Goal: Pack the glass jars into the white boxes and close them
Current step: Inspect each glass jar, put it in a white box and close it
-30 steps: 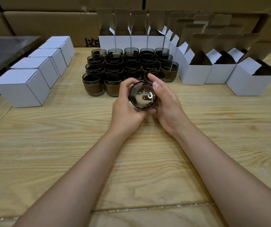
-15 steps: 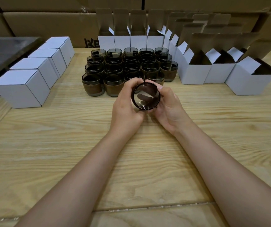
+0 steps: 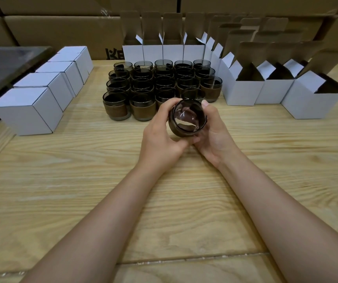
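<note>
A dark smoked glass jar (image 3: 188,117) is held tilted above the wooden table, its mouth turned towards me. My left hand (image 3: 160,135) grips its left side, thumb over the rim. My right hand (image 3: 215,133) cups its right side and underside, fingers curled round it. Behind the hands stands a block of several more jars (image 3: 141,88) with brown bands. Open white boxes (image 3: 241,90) with raised flaps line the right and the back. Closed white boxes (image 3: 29,111) sit in a row at the left.
The wooden table (image 3: 82,180) spreads in front of the hands. Large brown cartons (image 3: 62,29) form a wall behind the table. A dark surface (image 3: 6,64) lies at the far left beyond the table edge.
The jar has been turned in both hands and tilted a little to the right. My right fingers shifted from over the rim to the jar's side and underside.
</note>
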`<state>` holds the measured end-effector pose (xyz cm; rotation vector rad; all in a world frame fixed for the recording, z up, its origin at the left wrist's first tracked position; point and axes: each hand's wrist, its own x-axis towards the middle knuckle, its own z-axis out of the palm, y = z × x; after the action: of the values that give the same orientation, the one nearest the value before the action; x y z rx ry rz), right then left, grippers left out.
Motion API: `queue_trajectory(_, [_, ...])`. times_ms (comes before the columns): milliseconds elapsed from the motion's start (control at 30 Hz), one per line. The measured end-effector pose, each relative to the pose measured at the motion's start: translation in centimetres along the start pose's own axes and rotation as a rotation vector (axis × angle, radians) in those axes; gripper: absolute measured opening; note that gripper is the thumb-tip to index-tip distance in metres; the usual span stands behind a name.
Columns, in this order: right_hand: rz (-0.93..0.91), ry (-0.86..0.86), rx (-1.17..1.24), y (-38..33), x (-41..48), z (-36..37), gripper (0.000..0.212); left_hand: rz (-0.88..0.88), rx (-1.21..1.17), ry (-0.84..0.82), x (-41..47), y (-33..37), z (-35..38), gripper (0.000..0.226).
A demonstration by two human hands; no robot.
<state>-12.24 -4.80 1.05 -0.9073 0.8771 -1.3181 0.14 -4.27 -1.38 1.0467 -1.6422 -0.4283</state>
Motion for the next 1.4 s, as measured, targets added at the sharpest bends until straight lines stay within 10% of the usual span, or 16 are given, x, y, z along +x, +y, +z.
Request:
queue_trajectory(333, [-0.065, -0.061, -0.017, 0.12, -0.15, 0.12, 0.042, -0.059, -0.06, -0.04, 0.0, -0.38, 0.21, 0.082])
queue_trajectory(500, [-0.063, 0.005, -0.006, 0.0, -0.53, 0.67, 0.08, -0.078, -0.065, -0.049, 0.05, -0.56, 0.31, 0.084])
queue_trajectory(867, [-0.072, -0.073, 0.002, 0.18, -0.56, 0.38, 0.03, -0.068, -0.054, -0.032, 0.13, -0.15, 0.01, 0.081])
queue_trajectory(1400, [-0.075, -0.147, 0.052, 0.05, -0.13, -0.03, 0.037, -0.004, -0.045, 0.007, 0.04, 0.24, -0.03, 0.079])
